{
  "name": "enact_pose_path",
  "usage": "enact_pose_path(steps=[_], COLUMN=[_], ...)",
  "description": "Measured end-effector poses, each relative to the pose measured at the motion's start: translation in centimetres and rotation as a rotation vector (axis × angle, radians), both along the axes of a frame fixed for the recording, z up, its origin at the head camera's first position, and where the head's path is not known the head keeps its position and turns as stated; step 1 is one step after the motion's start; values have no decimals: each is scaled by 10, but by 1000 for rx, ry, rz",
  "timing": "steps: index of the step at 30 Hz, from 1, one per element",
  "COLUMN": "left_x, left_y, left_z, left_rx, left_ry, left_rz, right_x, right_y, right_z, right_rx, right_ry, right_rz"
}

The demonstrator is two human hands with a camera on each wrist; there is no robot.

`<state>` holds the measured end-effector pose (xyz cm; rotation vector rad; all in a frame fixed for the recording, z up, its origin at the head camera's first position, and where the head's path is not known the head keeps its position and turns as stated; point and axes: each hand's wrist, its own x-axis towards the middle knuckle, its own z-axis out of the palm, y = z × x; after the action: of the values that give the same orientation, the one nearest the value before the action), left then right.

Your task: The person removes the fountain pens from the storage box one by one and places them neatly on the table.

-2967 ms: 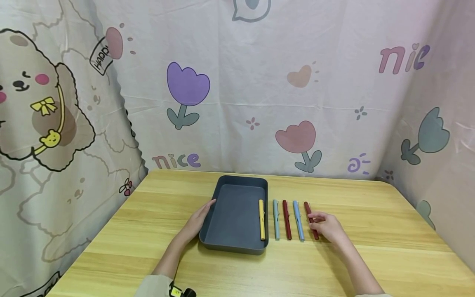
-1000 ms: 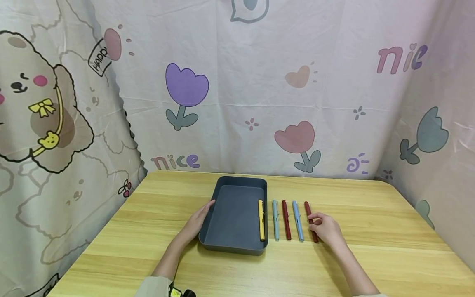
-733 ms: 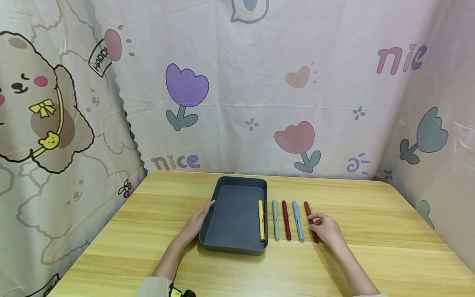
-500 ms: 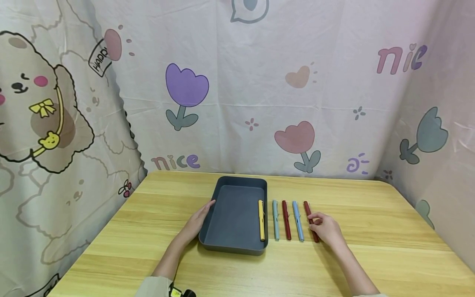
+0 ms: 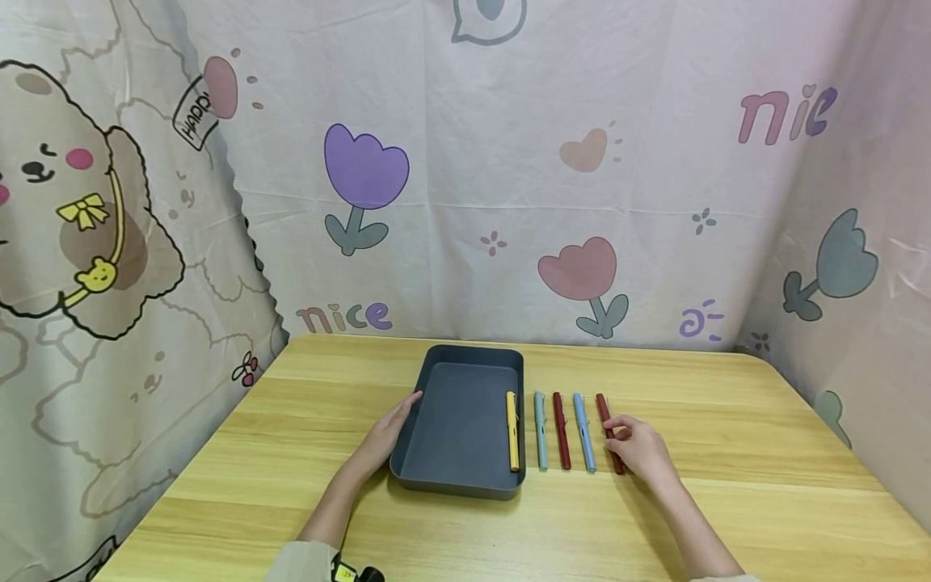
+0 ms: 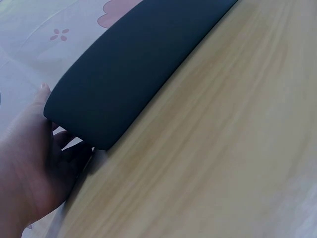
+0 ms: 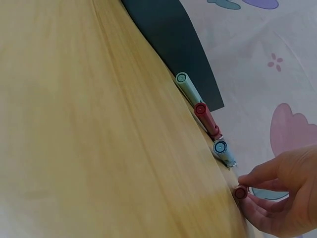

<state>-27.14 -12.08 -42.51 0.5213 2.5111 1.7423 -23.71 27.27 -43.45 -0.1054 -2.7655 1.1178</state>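
Observation:
In the head view my left hand (image 5: 385, 435) holds the left side of a dark grey tray (image 5: 457, 490), with one fingertip at the rim. The left wrist view shows that hand (image 6: 37, 158) at the corner of the tray (image 6: 133, 69), its lower fingers bent and partly hidden. My right hand (image 5: 640, 449) pinches a dark red pen (image 5: 603, 406) between thumb and fingers, low over the table. The right wrist view shows this pen (image 7: 240, 192) end-on. To its left lie a blue pen (image 5: 584, 432), another dark red pen (image 5: 562, 432) and a pale green pen (image 5: 541, 432), roughly parallel.
A yellow pen (image 5: 512, 432) lies inside the tray along its right wall. The pale green pen is close outside that wall. All stand on a light wooden table (image 5: 727, 420), with a printed curtain (image 5: 465, 162) behind it and at both sides.
Since three seconds ago, the right hand's dark red pen has turned slightly, its near end shifting toward me, and the fingers have closed in to a pinch. Over the last second almost nothing moves.

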Motion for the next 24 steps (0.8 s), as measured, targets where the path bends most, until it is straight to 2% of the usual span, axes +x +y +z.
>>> enact_pose_path(steps=[11, 17, 22, 24], left_x=[0, 1, -4, -9], left_y=[0, 0, -1, -3], left_z=[1, 1, -5, -13], left_rx=[2, -9, 9, 24], left_ry=[4, 5, 9, 11], left_rz=[-4, 0, -9, -9], right_x=[-1, -1, 0, 1], right_y=[1, 2, 1, 0], right_z=[0, -3, 0, 2], right_rx=[-5, -16, -8, -1], right_ry=[-11, 22, 8, -3], right_rz=[6, 8, 10, 7])
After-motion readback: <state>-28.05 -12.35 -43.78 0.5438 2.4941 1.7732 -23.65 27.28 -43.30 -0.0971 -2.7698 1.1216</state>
